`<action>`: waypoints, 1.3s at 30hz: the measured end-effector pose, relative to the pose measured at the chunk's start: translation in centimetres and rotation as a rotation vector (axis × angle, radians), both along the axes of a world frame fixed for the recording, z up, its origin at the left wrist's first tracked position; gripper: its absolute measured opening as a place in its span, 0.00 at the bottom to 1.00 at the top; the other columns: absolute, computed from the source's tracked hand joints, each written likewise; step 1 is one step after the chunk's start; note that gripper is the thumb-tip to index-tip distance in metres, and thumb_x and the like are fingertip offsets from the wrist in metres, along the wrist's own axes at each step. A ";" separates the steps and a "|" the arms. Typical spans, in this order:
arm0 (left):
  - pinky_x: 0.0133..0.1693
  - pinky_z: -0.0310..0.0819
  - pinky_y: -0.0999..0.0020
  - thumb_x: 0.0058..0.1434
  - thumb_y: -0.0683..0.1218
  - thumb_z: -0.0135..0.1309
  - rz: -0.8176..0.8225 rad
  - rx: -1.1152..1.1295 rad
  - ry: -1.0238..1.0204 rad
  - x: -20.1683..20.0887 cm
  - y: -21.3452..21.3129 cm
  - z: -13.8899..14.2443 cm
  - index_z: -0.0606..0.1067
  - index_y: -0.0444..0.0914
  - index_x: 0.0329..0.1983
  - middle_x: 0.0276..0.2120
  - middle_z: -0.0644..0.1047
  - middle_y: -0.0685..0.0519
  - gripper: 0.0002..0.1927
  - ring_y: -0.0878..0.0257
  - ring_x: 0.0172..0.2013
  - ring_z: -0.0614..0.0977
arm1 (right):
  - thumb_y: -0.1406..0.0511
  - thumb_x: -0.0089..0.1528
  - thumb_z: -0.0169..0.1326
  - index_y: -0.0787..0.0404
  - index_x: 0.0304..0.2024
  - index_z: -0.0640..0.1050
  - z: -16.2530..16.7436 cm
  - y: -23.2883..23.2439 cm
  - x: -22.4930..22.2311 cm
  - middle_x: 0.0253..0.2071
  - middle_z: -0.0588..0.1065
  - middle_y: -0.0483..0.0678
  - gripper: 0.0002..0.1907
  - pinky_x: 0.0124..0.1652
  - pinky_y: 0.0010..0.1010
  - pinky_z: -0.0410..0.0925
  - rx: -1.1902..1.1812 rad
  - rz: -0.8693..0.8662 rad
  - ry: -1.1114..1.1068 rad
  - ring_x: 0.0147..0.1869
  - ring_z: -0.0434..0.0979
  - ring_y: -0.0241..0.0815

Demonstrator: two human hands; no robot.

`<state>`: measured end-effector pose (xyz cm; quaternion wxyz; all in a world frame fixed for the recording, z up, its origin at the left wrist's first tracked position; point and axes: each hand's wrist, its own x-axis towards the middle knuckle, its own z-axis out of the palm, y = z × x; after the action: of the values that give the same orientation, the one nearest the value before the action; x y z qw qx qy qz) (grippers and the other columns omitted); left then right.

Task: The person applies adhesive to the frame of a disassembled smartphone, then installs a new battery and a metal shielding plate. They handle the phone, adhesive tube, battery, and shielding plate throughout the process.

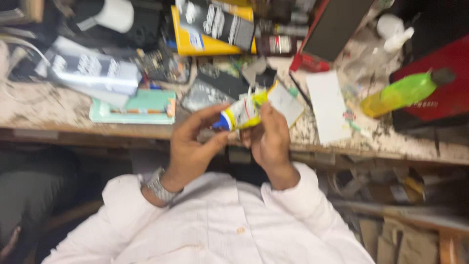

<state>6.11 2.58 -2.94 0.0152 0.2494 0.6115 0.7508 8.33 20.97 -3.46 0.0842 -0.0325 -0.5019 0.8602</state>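
You hold a small tube (243, 111), white and yellow with a blue end, in both hands above the edge of the workbench (58, 115), in front of your chest. Your left hand (193, 142) closes its fingers on the blue end; your right hand (267, 134) grips the yellow end. I judge this as the step of opening or preparing the tube. The next move asks a firm hold on the body and a turn at one end. The long axis goes from lower left to upper right. The picture is blurred, so I cannot tell which end has the cap.

Cluttered workbench (58, 115); open room only below its edge.
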 end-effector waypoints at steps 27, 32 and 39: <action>0.67 0.41 0.40 0.37 0.56 0.75 -0.279 -1.232 0.812 -15.2 -5.3 4.7 0.61 0.42 0.72 0.63 0.71 0.48 0.58 0.49 0.67 0.64 | 0.54 0.78 0.42 0.63 0.29 0.74 -2.6 5.4 0.0 0.23 0.68 0.49 0.27 0.25 0.31 0.56 -0.015 -0.064 0.168 0.22 0.63 0.42; 0.60 0.52 0.42 0.35 0.53 0.76 -0.275 -1.238 0.838 -15.8 -4.5 4.9 0.67 0.50 0.69 0.61 0.72 0.49 0.54 0.51 0.61 0.70 | 0.55 0.73 0.45 0.63 0.40 0.75 -4.0 6.1 -0.4 0.21 0.68 0.46 0.19 0.22 0.31 0.59 -0.121 -0.151 0.030 0.20 0.65 0.40; 0.62 0.56 0.49 0.43 0.53 0.73 -0.304 -1.054 0.671 -13.3 -6.3 8.4 0.68 0.45 0.62 0.57 0.75 0.49 0.42 0.52 0.58 0.73 | 0.55 0.73 0.48 0.64 0.34 0.73 -1.6 5.2 -1.6 0.19 0.69 0.46 0.21 0.24 0.32 0.62 -0.166 -0.158 0.051 0.24 0.70 0.41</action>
<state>-7.16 -3.76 5.44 0.0500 0.5137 0.8276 0.2205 6.71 26.16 -5.10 0.1614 -0.0571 -0.4227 0.8900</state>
